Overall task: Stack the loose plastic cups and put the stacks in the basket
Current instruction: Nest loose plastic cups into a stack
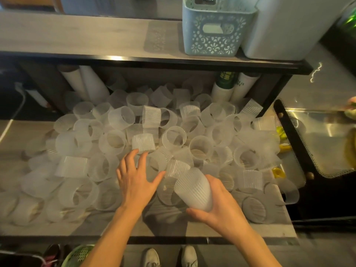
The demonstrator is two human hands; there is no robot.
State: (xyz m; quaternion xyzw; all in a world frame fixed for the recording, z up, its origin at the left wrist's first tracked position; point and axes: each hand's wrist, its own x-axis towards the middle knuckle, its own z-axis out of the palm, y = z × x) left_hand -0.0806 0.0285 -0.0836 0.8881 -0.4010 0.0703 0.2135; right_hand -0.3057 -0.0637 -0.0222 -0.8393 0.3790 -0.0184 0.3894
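Note:
Several loose translucent ribbed plastic cups (173,139) lie scattered in a heap over the wooden table (107,228). My right hand (221,207) grips a short stack of cups (193,189), held tilted above the heap near the table's front. My left hand (134,180) is spread with straight fingers over the pile, its fingertips reaching an upturned ribbed cup (143,143). A pale blue perforated basket (215,27) stands on the raised shelf at the back right.
A black-edged shelf (134,60) spans the back of the table, with tall white cup sleeves (90,83) leaning beneath it. A metal tray (317,143) sits to the right. A green basket (81,255) and my shoes are on the floor below.

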